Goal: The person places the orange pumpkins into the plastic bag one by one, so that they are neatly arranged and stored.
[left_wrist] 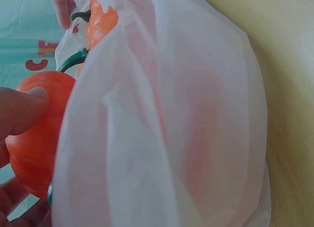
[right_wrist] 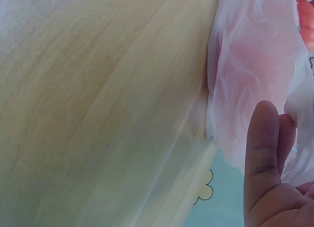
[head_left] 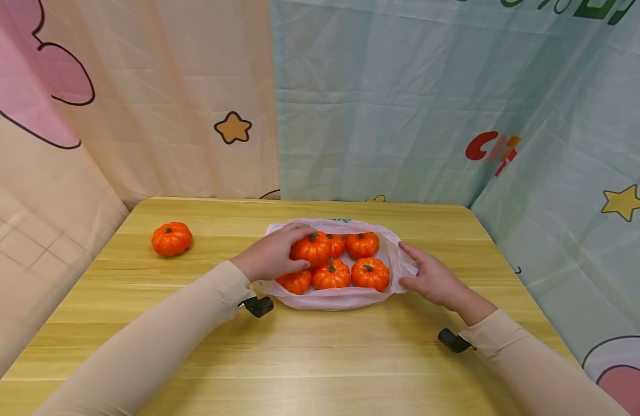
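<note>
An opened white plastic bag (head_left: pixel 346 300) lies on the table with several small orange pumpkins inside, among them one pumpkin (head_left: pixel 369 274) at the front right with a green stem. My left hand (head_left: pixel 273 251) reaches over the bag's left side and grips a pumpkin (head_left: pixel 312 249) that sits above the others. In the left wrist view the thumb presses on this pumpkin (left_wrist: pixel 37 133) from one side, with fingers curled round the other. My right hand (head_left: pixel 435 278) is at the bag's right edge, its thumb (right_wrist: pixel 263 148) straight and its fingers touching the thin plastic.
Another orange pumpkin (head_left: pixel 171 239) stands alone at the table's back left. The wooden table (head_left: pixel 309 358) ends at printed curtains (head_left: pixel 372 115) behind and to both sides. A small black device (head_left: pixel 257 306) hangs at each wrist.
</note>
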